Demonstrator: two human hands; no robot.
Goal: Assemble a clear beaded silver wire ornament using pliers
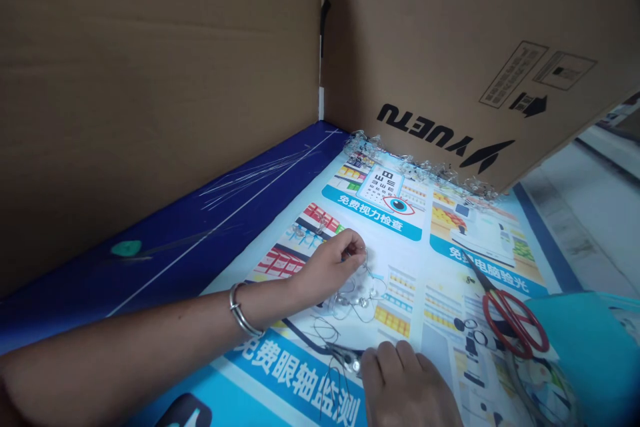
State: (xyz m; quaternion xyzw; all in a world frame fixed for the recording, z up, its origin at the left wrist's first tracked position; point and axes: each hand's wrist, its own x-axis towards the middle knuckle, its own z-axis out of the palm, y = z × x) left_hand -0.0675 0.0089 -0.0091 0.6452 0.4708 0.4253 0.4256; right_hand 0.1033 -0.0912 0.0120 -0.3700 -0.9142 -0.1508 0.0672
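Observation:
My left hand comes in from the left, a silver bangle on its wrist. Its fingertips pinch a thin wire above a tangle of wire with clear beads lying on a printed poster. At the bottom, my right hand rests its curled fingers beside a small shiny metal piece on dark cord. Whether that hand grips the piece, I cannot tell. Loose dark wires trail nearby.
Red-handled scissors lie on the poster to the right, beside a teal sheet. Cardboard panels stand behind. Clear beaded strands line their base. Thin wires lie on a dark blue mat.

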